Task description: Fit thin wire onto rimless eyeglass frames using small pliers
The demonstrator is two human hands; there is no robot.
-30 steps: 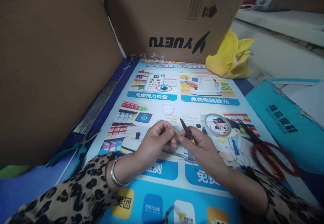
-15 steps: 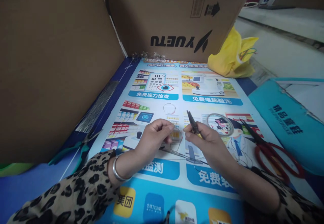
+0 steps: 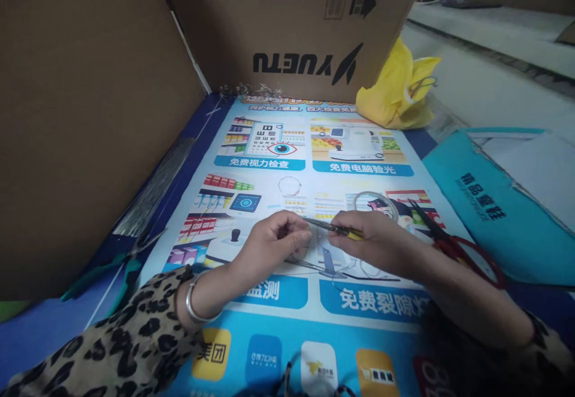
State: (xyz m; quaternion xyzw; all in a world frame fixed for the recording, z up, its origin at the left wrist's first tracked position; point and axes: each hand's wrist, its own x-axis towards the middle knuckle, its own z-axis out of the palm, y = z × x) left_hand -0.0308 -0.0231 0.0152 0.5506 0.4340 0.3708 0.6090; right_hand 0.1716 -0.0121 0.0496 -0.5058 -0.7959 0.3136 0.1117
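Tool tip meets pinch.
My left hand [image 3: 269, 244] has its fingertips together, on what I can't tell; my right hand [image 3: 381, 235] clamps the pointed tool [image 3: 324, 224] sideways, probably for close control. Red-handled scissors [image 3: 483, 259] lie beyond, seemingly for easy reach.

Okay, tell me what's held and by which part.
The right hand grips the pointed tool by its yellow handle end; whether the left hand pinches anything cannot be told.
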